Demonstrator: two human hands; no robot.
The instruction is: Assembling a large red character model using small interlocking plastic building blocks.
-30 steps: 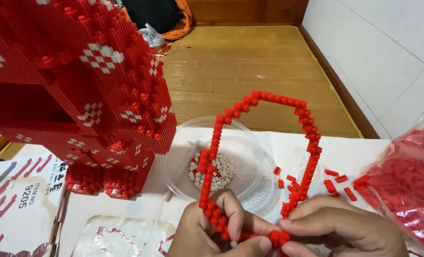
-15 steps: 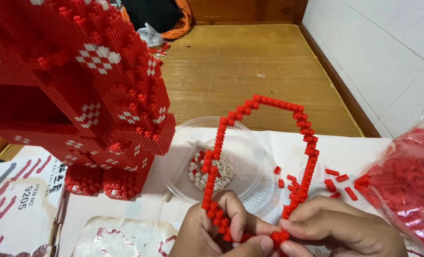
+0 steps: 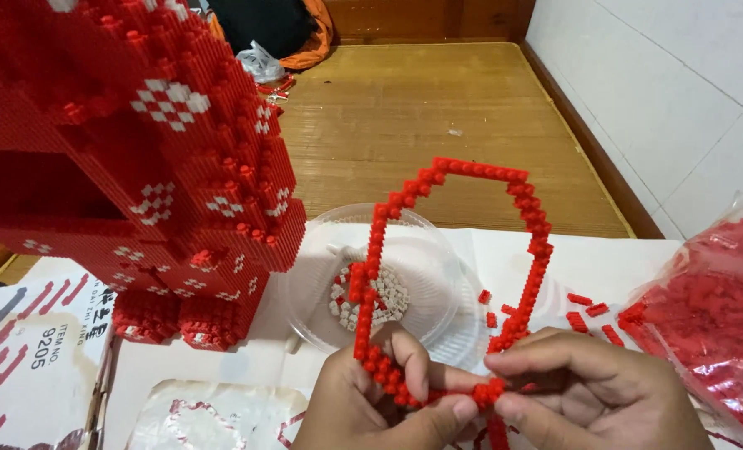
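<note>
A thin loop of small red building bricks, one brick wide, is held upright in the lower middle of the frame, arching up toward the centre. It is judged light, stiff in short runs yet fragile, likely to snap at any joint if bent. It is best gripped low, close to the joint being pressed, with the arch left free.

The left hand is closed around the loop's left strand, thumb and fingers pinched on the bricks. The right hand is pinched shut on the bottom joint, thumb and forefinger meeting there.

Behind the loop, a clear plastic dish of small white bricks is seen. Loose red bricks are scattered on the white table. A clear bag of red bricks fills the right edge. A large red brick model with white patterns occupies the upper left. A wooden floor lies beyond.
</note>
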